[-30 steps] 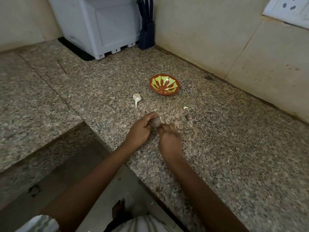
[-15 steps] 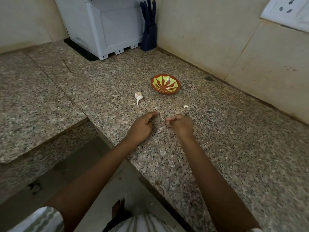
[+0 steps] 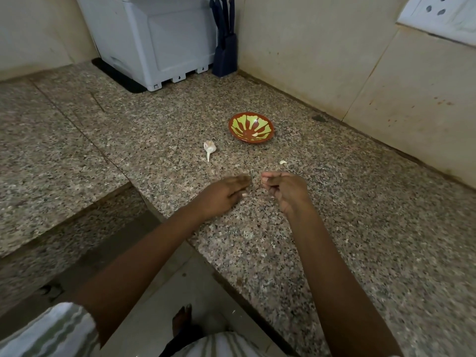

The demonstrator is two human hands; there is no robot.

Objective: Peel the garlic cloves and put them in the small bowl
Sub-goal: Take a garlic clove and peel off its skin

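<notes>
I see the garlic head [image 3: 209,146] lying on the surface [image 3: 360,228] left of the small bowl [image 3: 251,119], stem toward me, one peeled clove [image 3: 255,134] in the bowl, a loose clove [image 3: 283,162] just beyond my right hand [image 3: 286,189], whose fingers [image 3: 273,180] curl around something I cannot tell, while my left hand [image 3: 221,194] rests loosely bent near the surface's front edge.

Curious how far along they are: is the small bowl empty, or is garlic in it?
Not empty. The small bowl sits upright on the counter, and one pale clove lies inside near its front rim.
</notes>
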